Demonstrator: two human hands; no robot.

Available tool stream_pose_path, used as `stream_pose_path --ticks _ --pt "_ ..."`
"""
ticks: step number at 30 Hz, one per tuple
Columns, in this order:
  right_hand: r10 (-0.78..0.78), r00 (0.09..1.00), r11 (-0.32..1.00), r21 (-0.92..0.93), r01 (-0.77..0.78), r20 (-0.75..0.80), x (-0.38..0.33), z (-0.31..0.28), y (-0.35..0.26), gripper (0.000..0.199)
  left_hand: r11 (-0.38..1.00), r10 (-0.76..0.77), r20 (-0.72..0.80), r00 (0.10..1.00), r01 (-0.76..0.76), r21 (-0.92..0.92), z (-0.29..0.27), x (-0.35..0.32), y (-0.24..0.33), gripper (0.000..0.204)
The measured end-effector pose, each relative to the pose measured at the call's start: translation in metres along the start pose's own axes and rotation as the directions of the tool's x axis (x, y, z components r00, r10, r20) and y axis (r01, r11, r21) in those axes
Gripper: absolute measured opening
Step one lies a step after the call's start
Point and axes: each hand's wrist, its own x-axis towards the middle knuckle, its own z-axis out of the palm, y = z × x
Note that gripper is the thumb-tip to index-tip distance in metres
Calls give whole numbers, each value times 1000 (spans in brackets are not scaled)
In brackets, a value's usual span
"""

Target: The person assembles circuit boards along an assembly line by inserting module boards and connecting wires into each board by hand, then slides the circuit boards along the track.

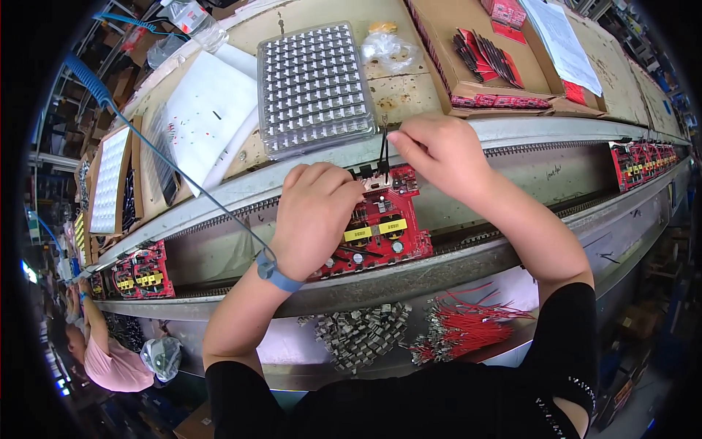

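My left hand (pixel 314 208), with a blue wrist strap (pixel 276 274) and coiled cord, is closed over the left part of a red circuit board (pixel 413 219). Its fingers bend onto the board's far edge; their tips are partly hidden. Yellow-wrapped transformers (pixel 375 231) and small round parts stand on this board, which sits between the conveyor's rails. Above its far edge, my right hand (pixel 442 150) pinches a thin black two-legged piece (pixel 385 152), held upright. The legs reach down near the board's edge; whether they touch it, I cannot tell.
Beyond the rail (pixel 512 135) stand a clear tray of small parts (pixel 314 84), white foam sheets (pixel 212 110) and a cardboard box (pixel 541 80). Nearer lie metal parts (pixel 358 336) and red wires (pixel 472 325). More boards (pixel 142 274) ride the conveyor; a person in pink (pixel 117 358) works left.
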Motion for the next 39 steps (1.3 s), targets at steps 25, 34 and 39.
stream_pose_path --ticks 25,34,39 --pt "19 999 992 125 -15 -30 4 18 48 26 969 -111 8 994 110 -219 -41 -57 -74 24" --pt "25 999 991 132 -28 25 5 16 48 26 954 -68 94 993 92 -286 -30 -56 -75 33" --pt "22 999 992 127 -28 44 5 14 47 26 951 -64 123 990 98 -295 -30 -56 -78 35"
